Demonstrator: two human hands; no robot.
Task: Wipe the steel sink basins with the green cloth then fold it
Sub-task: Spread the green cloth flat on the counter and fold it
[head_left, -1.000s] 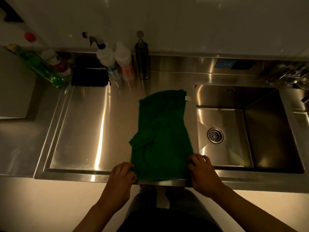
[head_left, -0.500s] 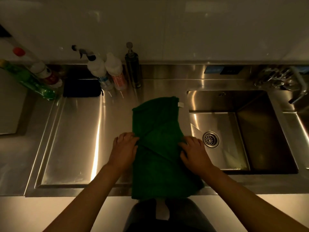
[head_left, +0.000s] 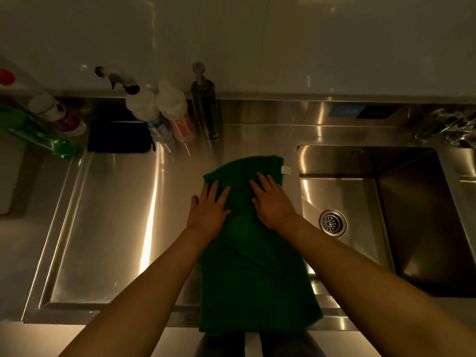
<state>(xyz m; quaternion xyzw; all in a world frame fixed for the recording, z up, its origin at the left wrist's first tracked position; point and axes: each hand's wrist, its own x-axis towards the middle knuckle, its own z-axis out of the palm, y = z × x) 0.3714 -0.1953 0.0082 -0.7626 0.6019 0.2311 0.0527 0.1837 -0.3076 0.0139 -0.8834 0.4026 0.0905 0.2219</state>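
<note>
Green cloth (head_left: pixel 255 274): soft terry-like fabric, matt, w/ small white tag (head_left: pixel 286 170). Sink basin (head_left: pixel 401 202) & drainboard (head_left: pixel 113 217): brushed steel, smooth, glossy streak reflections. Spray bottle (head_left: pixel 143 109): white plastic. Soap dispenser (head_left: pixel 206 106): dark metal-look, semi-gloss. Wall (head_left: pixel 257 42): glossy.

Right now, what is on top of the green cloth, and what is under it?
Both hands, left and right, lie flat on the cloth. It rests on the steel counter, overhanging the front edge. Whatever lies beneath is covered.
</note>
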